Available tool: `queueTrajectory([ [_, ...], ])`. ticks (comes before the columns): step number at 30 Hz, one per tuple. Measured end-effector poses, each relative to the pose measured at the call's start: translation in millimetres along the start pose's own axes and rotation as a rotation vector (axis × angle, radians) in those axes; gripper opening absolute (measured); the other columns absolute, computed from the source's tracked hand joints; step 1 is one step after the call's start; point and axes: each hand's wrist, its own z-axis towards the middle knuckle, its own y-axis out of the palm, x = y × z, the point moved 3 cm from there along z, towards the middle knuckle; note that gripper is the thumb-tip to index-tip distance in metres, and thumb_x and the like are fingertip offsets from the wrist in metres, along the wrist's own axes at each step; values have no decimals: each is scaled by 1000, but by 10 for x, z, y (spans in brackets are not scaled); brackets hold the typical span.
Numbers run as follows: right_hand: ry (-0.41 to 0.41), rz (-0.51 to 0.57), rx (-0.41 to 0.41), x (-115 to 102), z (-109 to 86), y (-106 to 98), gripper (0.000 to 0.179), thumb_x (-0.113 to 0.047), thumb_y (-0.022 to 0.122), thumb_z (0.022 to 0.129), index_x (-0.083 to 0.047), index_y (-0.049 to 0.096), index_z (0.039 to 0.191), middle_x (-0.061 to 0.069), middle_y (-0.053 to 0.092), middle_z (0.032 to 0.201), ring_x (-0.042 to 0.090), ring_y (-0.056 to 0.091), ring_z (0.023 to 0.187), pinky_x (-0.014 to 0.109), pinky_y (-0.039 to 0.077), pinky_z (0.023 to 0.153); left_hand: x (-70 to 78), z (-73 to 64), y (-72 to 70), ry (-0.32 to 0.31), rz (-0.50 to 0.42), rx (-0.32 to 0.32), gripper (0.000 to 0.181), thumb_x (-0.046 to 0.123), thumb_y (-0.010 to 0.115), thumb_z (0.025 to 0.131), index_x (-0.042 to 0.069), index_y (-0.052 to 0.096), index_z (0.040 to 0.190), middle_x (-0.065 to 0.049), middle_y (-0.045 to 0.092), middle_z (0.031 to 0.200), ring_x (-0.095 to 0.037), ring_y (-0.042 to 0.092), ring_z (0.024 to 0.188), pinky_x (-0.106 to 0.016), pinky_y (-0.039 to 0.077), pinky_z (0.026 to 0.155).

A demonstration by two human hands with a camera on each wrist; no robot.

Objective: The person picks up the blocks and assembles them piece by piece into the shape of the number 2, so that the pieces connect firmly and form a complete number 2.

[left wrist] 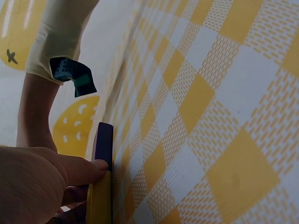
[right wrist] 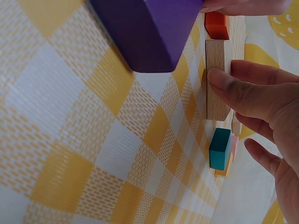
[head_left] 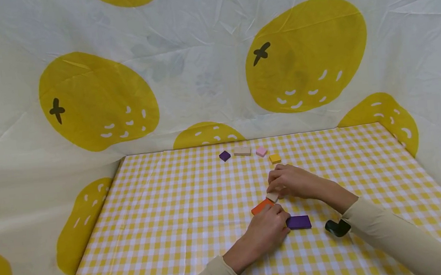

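Observation:
My left hand (head_left: 265, 230) is low over the cloth, beside a long purple block (head_left: 298, 222). In the left wrist view its thumb and fingers pinch a yellow block (left wrist: 99, 200), with the thumb tip close to where that block meets the purple one. My right hand (head_left: 294, 182) holds a plain wooden block (right wrist: 216, 79) between thumb and fingers. An orange block (head_left: 261, 206) lies between the hands, near the wooden block's end. The right wrist view also has a teal block (right wrist: 219, 148) under the right hand; the hand hides it in the head view.
Farther back lie a small purple block (head_left: 225, 155), a wooden block (head_left: 242, 151), a pink block (head_left: 261, 151) and a yellow block (head_left: 275, 159). A yellow checked cloth (head_left: 165, 231) covers the table. A white curtain with yellow fruit prints (head_left: 202, 68) hangs behind it.

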Motion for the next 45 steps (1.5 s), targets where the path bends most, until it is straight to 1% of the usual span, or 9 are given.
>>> queueTrajectory([
  [10,17,10,-30,2,-1,11,28,-8,88,76,-20,80,100,-5,68,98,12,53,88,29,48,75,0,1,14,-2,6,-17,24,36,77,91,20,75,109,6,66,108,-9,59,95,-18,47,85],
  [15,28,6,-40,-14,-4,-6,27,-8,88,77,-19,80,100,-4,67,99,12,52,88,29,48,76,3,4,14,-1,12,-13,24,36,77,91,20,75,109,6,66,107,-9,59,95,-18,47,86],
  [24,1,-2,-29,-33,-4,-37,29,-8,89,74,-18,80,100,-3,68,99,13,53,88,30,49,76,6,3,29,-2,21,-7,24,37,77,91,21,75,108,7,66,107,-9,59,95,-19,47,85],
  [31,8,11,-39,4,-5,-13,28,-12,89,74,-20,80,100,-5,68,99,11,53,86,29,48,75,11,-1,6,-12,2,3,22,35,78,90,21,76,106,6,65,104,-9,60,93,-18,48,82],
  [35,-4,10,-30,7,-11,-14,28,-12,89,74,-20,80,100,-5,67,99,10,52,85,28,48,73,8,-1,8,-13,-2,6,22,35,78,90,20,76,106,6,65,104,-10,60,93,-18,48,82],
  [40,-14,-15,-30,2,-33,-26,31,-12,89,76,-20,79,105,-3,67,100,11,54,88,29,49,75,6,2,15,-10,-5,16,22,34,79,89,20,76,106,6,65,104,-10,60,92,-18,49,82],
  [45,-20,-47,-35,29,-59,-84,43,-11,90,73,-14,76,114,2,67,108,19,60,97,37,52,81,11,4,10,-5,-1,11,22,34,79,89,20,76,106,6,66,104,-9,60,93,-18,48,83],
])
